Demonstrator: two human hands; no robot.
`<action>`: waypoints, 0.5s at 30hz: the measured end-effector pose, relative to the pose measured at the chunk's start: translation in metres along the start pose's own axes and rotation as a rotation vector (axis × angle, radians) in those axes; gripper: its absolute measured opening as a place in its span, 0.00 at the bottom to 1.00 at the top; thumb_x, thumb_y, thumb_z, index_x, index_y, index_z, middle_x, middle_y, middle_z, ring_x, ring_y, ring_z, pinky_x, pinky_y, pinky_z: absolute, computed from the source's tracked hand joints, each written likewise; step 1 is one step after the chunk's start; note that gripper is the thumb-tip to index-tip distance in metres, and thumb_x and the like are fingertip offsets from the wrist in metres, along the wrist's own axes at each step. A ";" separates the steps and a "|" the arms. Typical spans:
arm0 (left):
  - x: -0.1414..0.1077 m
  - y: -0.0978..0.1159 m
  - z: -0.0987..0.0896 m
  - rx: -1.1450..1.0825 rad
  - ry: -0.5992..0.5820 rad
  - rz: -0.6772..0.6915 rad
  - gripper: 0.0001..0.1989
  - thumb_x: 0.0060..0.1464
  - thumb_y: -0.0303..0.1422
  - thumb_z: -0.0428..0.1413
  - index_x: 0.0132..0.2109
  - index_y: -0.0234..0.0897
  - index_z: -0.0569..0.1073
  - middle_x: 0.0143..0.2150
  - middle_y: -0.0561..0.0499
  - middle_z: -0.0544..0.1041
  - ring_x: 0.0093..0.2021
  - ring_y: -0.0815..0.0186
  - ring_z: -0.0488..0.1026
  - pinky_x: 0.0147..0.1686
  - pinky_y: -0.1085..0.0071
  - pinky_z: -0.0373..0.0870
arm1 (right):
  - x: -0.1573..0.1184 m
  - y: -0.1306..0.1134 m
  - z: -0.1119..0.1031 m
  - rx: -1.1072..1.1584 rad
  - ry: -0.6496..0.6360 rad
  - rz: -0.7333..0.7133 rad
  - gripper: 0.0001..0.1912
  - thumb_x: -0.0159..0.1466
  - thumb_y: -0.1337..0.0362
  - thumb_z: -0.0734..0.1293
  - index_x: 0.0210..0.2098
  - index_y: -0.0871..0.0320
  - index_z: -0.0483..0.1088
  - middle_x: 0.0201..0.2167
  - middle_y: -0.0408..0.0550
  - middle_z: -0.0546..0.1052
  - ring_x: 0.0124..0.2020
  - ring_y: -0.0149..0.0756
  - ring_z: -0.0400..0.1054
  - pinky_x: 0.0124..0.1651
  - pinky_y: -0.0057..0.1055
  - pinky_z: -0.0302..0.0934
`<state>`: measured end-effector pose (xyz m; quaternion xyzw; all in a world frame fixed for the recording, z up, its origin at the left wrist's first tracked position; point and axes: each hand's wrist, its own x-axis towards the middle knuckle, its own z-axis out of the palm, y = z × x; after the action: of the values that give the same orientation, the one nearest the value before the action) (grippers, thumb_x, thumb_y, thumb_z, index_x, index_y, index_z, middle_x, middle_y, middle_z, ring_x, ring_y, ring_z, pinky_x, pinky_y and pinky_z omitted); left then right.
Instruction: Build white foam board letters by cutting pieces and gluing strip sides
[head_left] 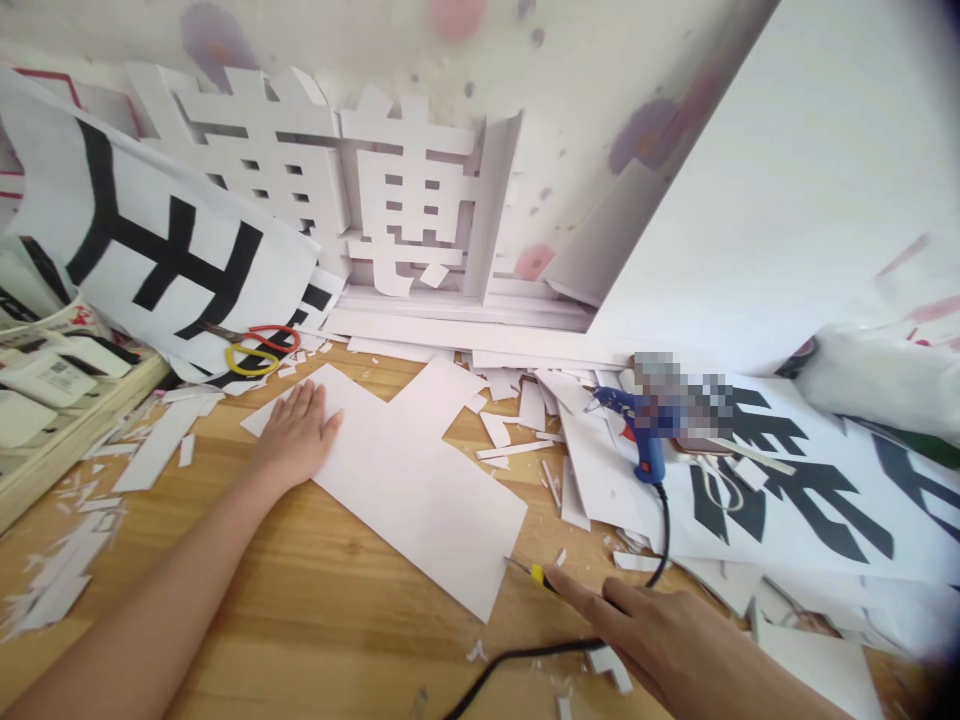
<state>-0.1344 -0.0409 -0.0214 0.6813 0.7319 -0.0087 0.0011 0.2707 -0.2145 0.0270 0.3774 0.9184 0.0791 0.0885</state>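
My left hand (298,432) lies flat with its fingers extended on the left part of a white foam board sheet (420,460), cut in an angular shape. In my right hand (660,630) is a yellow craft knife (537,575), gripped with the index finger stretched along it. The thin blade tip is at the sheet's lower right edge; whether it touches the board I cannot tell. Most of the knife's handle is hidden by the fingers. Beyond the left hand lie scissors (262,350) with red and yellow handles.
A blue hot glue gun (646,440) lies at the right, its black cable (517,655) running across the wooden table (300,600). White offcuts (525,400) are scattered around. Cut-out white characters (420,190) lean on the wall. Printed paper sheets (810,500) lie right; a large white board (735,200) stands behind.
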 end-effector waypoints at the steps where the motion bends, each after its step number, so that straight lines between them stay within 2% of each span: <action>1: 0.000 0.000 0.000 0.001 0.002 0.003 0.33 0.58 0.41 0.32 0.63 0.21 0.49 0.66 0.37 0.46 0.66 0.56 0.42 0.63 0.59 0.42 | -0.001 0.000 0.002 0.011 0.004 0.003 0.45 0.48 0.78 0.58 0.65 0.58 0.42 0.36 0.47 0.72 0.27 0.34 0.67 0.27 0.28 0.60; 4: 0.000 -0.001 0.001 -0.002 0.012 0.004 0.33 0.58 0.41 0.33 0.63 0.21 0.50 0.66 0.37 0.48 0.66 0.56 0.43 0.63 0.58 0.43 | -0.002 0.004 -0.003 0.091 -0.008 0.013 0.42 0.52 0.77 0.58 0.64 0.55 0.44 0.38 0.47 0.73 0.30 0.34 0.69 0.28 0.26 0.61; 7: 0.000 -0.002 0.004 -0.016 0.034 0.013 0.33 0.58 0.42 0.32 0.63 0.21 0.50 0.66 0.37 0.48 0.66 0.56 0.43 0.63 0.57 0.43 | 0.002 0.013 -0.024 0.244 -0.089 0.091 0.37 0.56 0.77 0.57 0.63 0.49 0.48 0.34 0.44 0.75 0.28 0.32 0.70 0.28 0.25 0.62; 10: 0.001 -0.003 0.006 -0.035 0.048 0.021 0.34 0.57 0.42 0.33 0.63 0.21 0.50 0.66 0.37 0.48 0.66 0.56 0.43 0.63 0.57 0.43 | 0.008 0.025 -0.046 0.378 -0.095 0.198 0.28 0.64 0.71 0.56 0.61 0.43 0.52 0.38 0.44 0.77 0.31 0.34 0.73 0.30 0.26 0.65; 12: 0.002 -0.004 0.006 -0.057 0.054 0.015 0.33 0.57 0.42 0.33 0.63 0.22 0.51 0.66 0.37 0.49 0.66 0.56 0.44 0.63 0.57 0.43 | 0.016 0.028 -0.049 0.387 -0.052 0.263 0.28 0.64 0.71 0.54 0.62 0.45 0.51 0.40 0.46 0.76 0.31 0.34 0.73 0.31 0.27 0.66; 15: 0.003 -0.010 0.001 -0.112 0.067 -0.044 0.32 0.58 0.41 0.33 0.61 0.22 0.56 0.65 0.35 0.52 0.65 0.55 0.46 0.62 0.57 0.45 | 0.042 0.024 -0.035 0.211 -0.027 0.372 0.33 0.60 0.77 0.55 0.63 0.52 0.49 0.34 0.49 0.73 0.26 0.35 0.71 0.25 0.28 0.64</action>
<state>-0.1448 -0.0386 -0.0221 0.6639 0.7457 0.0551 0.0143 0.2497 -0.1707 0.0614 0.5484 0.8350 -0.0077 0.0446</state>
